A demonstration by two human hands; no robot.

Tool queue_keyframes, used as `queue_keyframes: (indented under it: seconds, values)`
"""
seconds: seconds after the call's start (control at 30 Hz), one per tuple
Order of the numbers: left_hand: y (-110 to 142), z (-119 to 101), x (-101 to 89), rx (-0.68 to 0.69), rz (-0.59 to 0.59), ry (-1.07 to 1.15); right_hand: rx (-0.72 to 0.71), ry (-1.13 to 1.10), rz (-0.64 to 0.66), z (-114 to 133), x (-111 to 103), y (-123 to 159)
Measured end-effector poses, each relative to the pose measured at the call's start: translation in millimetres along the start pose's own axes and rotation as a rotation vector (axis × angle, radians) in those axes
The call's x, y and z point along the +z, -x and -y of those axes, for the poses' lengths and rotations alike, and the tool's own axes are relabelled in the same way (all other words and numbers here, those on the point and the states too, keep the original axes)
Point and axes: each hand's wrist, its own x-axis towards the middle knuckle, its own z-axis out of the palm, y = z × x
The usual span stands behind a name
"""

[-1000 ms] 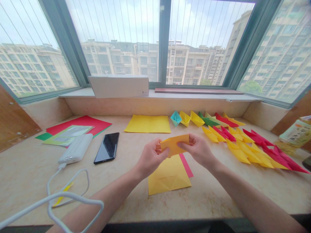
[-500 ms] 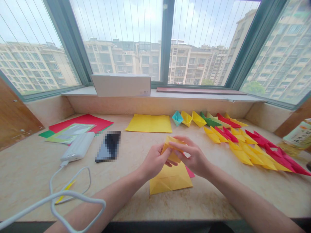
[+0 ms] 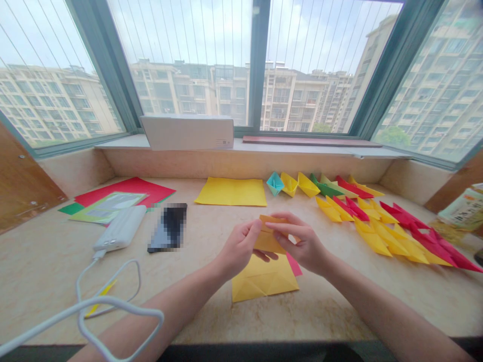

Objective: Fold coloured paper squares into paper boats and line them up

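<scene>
Between both hands is a small folded piece of yellow paper (image 3: pixel 270 240), held up over the counter. My left hand (image 3: pixel 241 246) pinches its left edge, thumb on the near face. My right hand (image 3: pixel 302 241) grips the right side, with its fingers lying across the front; part of the paper is hidden behind them. Just below, a creased yellow sheet (image 3: pixel 264 281) lies flat on the counter. A bit of pink paper (image 3: pixel 293 263) sticks out from beneath that sheet on the right.
Several folded paper boats stand at the right, among them a blue boat (image 3: pixel 275 184) and yellow boats (image 3: pixel 372 238). Behind the hands lies a yellow sheet (image 3: pixel 231 192). To the left are a phone (image 3: pixel 168 227), a white power bank (image 3: pixel 119 229), its cable (image 3: pixel 124 299) and red paper (image 3: pixel 113 191).
The folded yellow paper has turned, from a tilted, partly raised shape to a flatter face toward me. Both hands stay in nearly the same place, fingers slightly shifted.
</scene>
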Motion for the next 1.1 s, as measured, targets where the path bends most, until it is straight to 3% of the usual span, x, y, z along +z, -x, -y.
queue_keyframes:
  seconds: [0.1,0.33,0.47,0.7,0.9,1.1]
  values:
    - [-2,2,-0.6,-0.001,-0.026,-0.018,0.103,-0.064,-0.038,0,0,0]
    - [-3,0,-0.8,0.034,-0.07,-0.008,0.4,-0.468,-0.093,-1,-1,-5]
    - [-2,-1,-0.3,0.04,-0.082,-0.015,0.497,-0.511,-0.159,-2,-2,-9]
    - [-2,3,-2.2,-0.083,-0.003,-0.091,0.518,-0.45,-0.219,-7,-3,-9]
    - [-6,9,-6.7,-0.007,-0.007,-0.103,0.509,-0.431,-0.204,-7,-3,-9]
    - [-6,9,-6.6,0.014,-0.034,-0.098,0.529,-0.505,-0.059,-3,-2,-9]
